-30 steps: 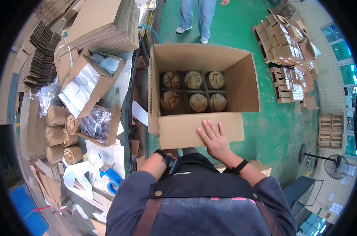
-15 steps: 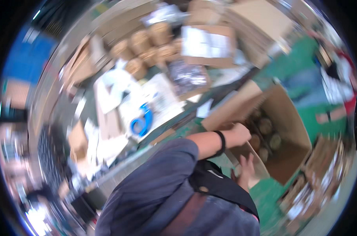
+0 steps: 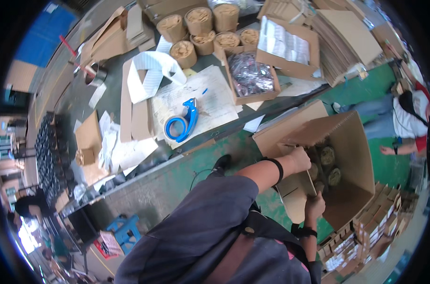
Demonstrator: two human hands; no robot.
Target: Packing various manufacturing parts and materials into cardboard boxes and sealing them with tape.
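Cardboard box (image 3: 347, 156) is standing open on the green floor beside the worktable (image 3: 144, 170), with round brown rolls (image 3: 327, 163) packed inside. Its near flap (image 3: 298, 189) is gripped by both hands: the left hand (image 3: 298, 158) is closed on the upper edge, the right hand (image 3: 315, 207) is clasped on the lower edge (probably so that the flap is folded evenly). On the worktable a blue tape dispenser (image 3: 182, 124) is laid within reach, with more rolls (image 3: 203, 28) behind it.
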